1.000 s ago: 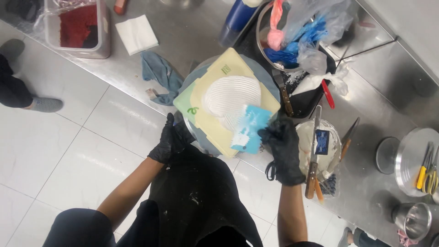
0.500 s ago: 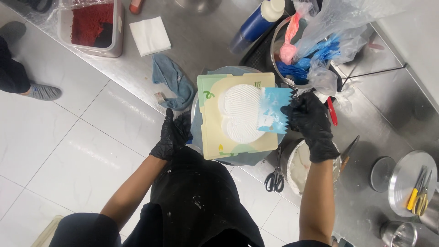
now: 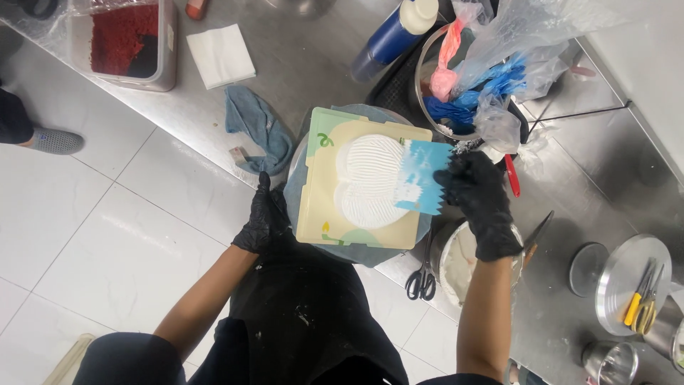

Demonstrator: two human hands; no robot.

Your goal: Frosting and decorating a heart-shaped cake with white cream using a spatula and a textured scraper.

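Steel counter carries a grey turntable. Left of turntable: blue cloth, white napkin, tub of red crumbs. Above it: blue bottle. Right of it: scissors, steel bowl.

A blue comb scraper is held by the gloved right hand against a white ridged cake; the turntable edge is gripped by the left hand.
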